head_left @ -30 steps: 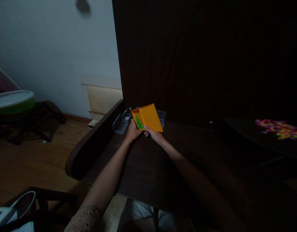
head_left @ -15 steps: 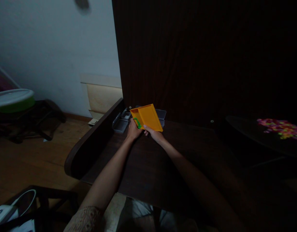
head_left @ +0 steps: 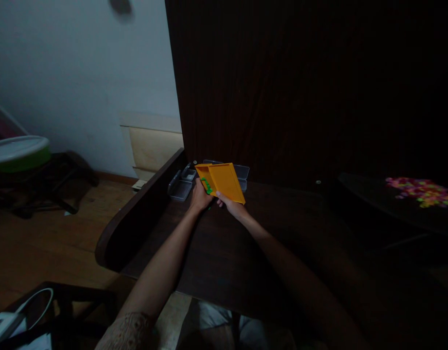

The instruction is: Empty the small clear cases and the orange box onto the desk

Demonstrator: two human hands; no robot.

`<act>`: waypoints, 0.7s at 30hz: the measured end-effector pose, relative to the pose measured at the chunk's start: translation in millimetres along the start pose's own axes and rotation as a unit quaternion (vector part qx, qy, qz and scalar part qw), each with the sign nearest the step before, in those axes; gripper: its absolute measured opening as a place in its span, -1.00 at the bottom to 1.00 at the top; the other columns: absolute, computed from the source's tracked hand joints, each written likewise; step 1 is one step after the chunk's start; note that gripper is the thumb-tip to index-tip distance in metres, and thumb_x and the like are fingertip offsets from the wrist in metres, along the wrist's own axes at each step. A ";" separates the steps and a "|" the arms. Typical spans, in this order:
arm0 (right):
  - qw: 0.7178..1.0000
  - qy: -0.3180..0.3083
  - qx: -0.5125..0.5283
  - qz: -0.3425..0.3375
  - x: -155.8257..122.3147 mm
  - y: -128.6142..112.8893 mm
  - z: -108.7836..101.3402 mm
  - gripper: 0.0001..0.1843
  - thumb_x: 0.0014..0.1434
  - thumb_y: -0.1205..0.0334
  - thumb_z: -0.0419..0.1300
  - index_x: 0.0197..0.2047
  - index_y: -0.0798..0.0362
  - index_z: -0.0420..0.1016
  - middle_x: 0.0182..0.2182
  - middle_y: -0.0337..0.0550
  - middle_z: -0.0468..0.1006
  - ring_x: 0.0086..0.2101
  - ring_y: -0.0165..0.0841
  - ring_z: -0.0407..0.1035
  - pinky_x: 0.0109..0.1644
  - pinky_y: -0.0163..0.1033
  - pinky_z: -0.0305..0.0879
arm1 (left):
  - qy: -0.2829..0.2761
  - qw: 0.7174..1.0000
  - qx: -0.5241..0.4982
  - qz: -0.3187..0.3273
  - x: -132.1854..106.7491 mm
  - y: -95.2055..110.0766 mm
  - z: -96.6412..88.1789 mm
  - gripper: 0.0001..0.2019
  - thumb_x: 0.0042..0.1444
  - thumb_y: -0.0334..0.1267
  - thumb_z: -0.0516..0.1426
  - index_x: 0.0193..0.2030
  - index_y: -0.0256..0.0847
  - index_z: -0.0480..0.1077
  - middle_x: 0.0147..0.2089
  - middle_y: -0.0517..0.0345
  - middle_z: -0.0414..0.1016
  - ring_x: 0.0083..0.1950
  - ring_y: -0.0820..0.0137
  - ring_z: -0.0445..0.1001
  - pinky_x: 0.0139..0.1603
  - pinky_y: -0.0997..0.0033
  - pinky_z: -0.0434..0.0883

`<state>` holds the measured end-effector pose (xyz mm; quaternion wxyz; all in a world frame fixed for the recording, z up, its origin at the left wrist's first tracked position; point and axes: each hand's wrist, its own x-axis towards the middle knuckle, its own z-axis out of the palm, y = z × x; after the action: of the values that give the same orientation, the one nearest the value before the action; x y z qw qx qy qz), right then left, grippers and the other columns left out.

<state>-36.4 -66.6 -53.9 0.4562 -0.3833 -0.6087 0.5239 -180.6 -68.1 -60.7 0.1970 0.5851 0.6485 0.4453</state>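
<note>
The left hand (head_left: 199, 197) and right hand (head_left: 229, 205) both grip an orange tray (head_left: 224, 179) at the dark table (head_left: 216, 253)'s far left, small green pieces (head_left: 206, 185) bunched in its left corner, clear plastic boxes (head_left: 180, 187) just beyond, a colourful bead pile (head_left: 422, 191) far right.

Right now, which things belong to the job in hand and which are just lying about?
In hand: orange tray, gripped by right hand; green pieces in it, at left hand.
Lying about: clear boxes behind tray; colourful pile, right; green-rimmed round object, left.

Green bits (head_left: 206, 185) on orange tray (head_left: 226, 180) too small to identify.
</note>
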 end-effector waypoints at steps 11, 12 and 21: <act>0.998 0.005 0.000 -0.060 -1.4 11.9 6.0 -0.58 0.02 -0.13 0.28 -0.16 -0.02 0.48 -0.46 -0.27 0.50 -0.56 -0.44 0.38 -0.55 -0.33 0.33 | 0.011 0.999 -0.007 -0.035 1.6 -1.0 0.3 -0.40 -0.13 -0.27 0.29 0.03 -0.19 0.10 -0.03 -0.09 0.50 -0.01 0.08 0.54 -0.09 0.19 0.48; 0.998 0.004 -0.004 -0.058 -1.1 12.9 6.1 -0.59 0.03 -0.12 0.28 -0.16 -0.03 0.48 -0.45 -0.26 0.50 -0.55 -0.43 0.39 -0.56 -0.33 0.34 | 0.012 0.999 -0.009 -0.034 2.0 -1.6 0.2 -0.40 -0.13 -0.27 0.29 0.03 -0.18 0.11 -0.03 -0.09 0.50 -0.01 0.08 0.54 -0.09 0.19 0.48; 0.997 0.013 -0.022 -0.068 -3.2 14.3 2.9 -0.60 0.06 -0.12 0.26 -0.15 -0.02 0.47 -0.49 -0.27 0.45 -0.58 -0.43 0.36 -0.56 -0.32 0.34 | 0.015 1.000 -0.011 -0.019 1.3 -1.2 0.8 -0.40 -0.12 -0.25 0.29 0.06 -0.19 0.14 0.00 -0.10 0.49 0.03 0.07 0.53 -0.05 0.18 0.49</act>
<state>-38.5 -68.2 -68.6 0.4902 -0.3576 -0.6390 0.4728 -181.0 -66.5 -61.8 0.2017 0.5640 0.6575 0.4571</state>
